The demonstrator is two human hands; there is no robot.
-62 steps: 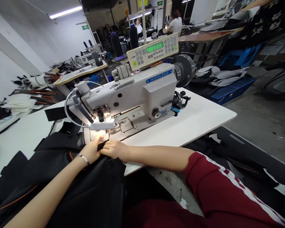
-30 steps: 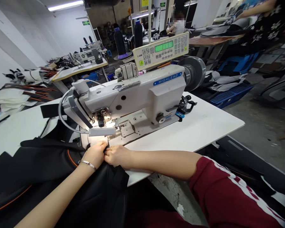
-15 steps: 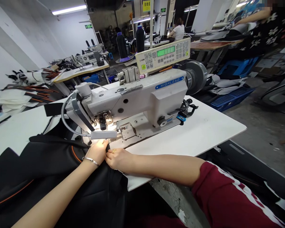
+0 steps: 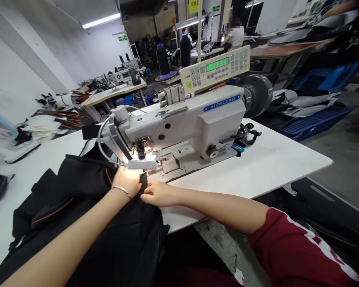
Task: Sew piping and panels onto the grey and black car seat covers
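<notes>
Black fabric (image 4: 116, 235) with thin orange piping lies over the table's front left and drapes off its edge. Under the sewing machine's small lamp (image 4: 142, 164), my left hand (image 4: 127, 181) is closed on this fabric near the needle area; its fingertips are partly hidden and slightly blurred. My right hand (image 4: 158, 194) is just to the right, its fingers curled in a pinch at the fabric's edge. A short dark flap of fabric stands between the two hands. The white sewing machine (image 4: 179, 119) stands right behind them, its needle hidden by the head and lamp.
A control panel (image 4: 217, 68) sits above the machine, with thread cones (image 4: 163, 61) behind. The white tabletop (image 4: 275, 155) extends right. Stacked pieces (image 4: 43, 125) lie at the far left. A blue crate (image 4: 317, 121) stands on the right; a co-worker (image 4: 236, 38) sits further back.
The view has shifted, so the machine appears further right. My left hand has turned more palm-down over the fabric, and my right hand has drawn slightly away from it.
</notes>
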